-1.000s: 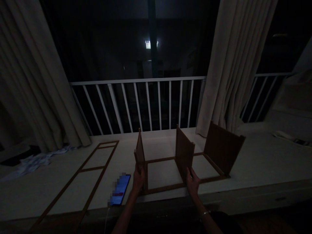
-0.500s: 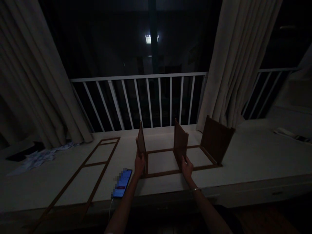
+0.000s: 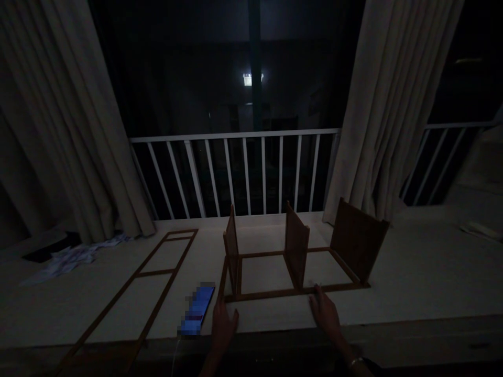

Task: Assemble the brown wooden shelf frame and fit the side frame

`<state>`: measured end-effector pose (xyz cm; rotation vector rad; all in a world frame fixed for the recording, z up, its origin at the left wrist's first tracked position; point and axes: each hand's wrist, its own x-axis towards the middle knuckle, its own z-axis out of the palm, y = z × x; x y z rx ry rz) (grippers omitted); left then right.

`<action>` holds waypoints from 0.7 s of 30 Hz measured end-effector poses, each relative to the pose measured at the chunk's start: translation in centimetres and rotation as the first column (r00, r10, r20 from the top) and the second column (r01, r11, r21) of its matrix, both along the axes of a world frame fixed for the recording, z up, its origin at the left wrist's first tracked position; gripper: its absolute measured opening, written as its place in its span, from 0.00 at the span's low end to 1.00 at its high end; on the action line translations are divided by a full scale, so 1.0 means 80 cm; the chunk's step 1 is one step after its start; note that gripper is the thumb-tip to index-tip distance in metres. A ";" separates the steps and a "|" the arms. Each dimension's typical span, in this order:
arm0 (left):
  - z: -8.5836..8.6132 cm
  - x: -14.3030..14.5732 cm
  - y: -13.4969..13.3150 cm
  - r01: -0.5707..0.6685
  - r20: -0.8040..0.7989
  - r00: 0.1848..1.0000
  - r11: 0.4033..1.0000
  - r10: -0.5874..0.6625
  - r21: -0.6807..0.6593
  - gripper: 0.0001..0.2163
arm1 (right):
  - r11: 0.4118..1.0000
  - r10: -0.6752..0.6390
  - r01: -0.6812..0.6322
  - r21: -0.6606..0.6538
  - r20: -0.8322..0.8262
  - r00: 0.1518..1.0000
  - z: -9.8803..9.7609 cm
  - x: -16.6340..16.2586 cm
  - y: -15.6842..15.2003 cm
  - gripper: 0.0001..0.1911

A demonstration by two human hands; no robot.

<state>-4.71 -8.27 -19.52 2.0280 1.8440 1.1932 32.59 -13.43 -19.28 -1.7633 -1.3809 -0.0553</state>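
A wooden shelf frame (image 3: 271,293) lies on a pale ledge (image 3: 412,283) in a dark room, with three upright panels rising from it: left (image 3: 231,246), middle (image 3: 295,248) and right (image 3: 357,243). My left hand (image 3: 223,327) rests flat on the ledge just in front of the frame's left corner, fingers stretched out and empty. My right hand (image 3: 325,313) lies open just before the frame's front rail, below the middle panel, holding nothing.
A lit phone (image 3: 198,309) with a cable lies left of my left hand. A second flat wooden frame (image 3: 149,285) lies further left. Crumpled paper (image 3: 73,256) sits at the far left. Curtains (image 3: 396,104) and a white railing (image 3: 243,167) stand behind.
Both hands have let go of the left and middle upright panels and drawn back toward me onto the ledge. The shelf frame stays where it was.
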 end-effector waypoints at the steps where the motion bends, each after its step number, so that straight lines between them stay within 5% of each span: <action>1: -0.003 0.000 0.004 0.012 -0.044 0.999 1.000 -0.011 0.007 0.28 | 1.000 0.000 0.001 -0.018 0.023 1.000 -0.002 0.002 0.001 0.25; 9: -0.018 -0.016 0.038 0.140 -0.359 0.927 0.988 -0.107 0.066 0.24 | 0.989 0.009 0.034 -0.145 0.291 0.957 -0.018 0.005 0.019 0.25; 16: -0.042 -0.026 0.058 0.128 -0.524 0.851 0.952 0.038 0.277 0.24 | 0.970 0.024 0.079 -0.231 0.412 0.911 -0.032 0.011 0.031 0.26; 21: -0.029 -0.023 0.072 0.164 -0.535 0.844 0.923 0.052 0.348 0.18 | 0.975 0.006 0.089 -0.205 0.420 0.907 -0.021 0.014 0.035 0.25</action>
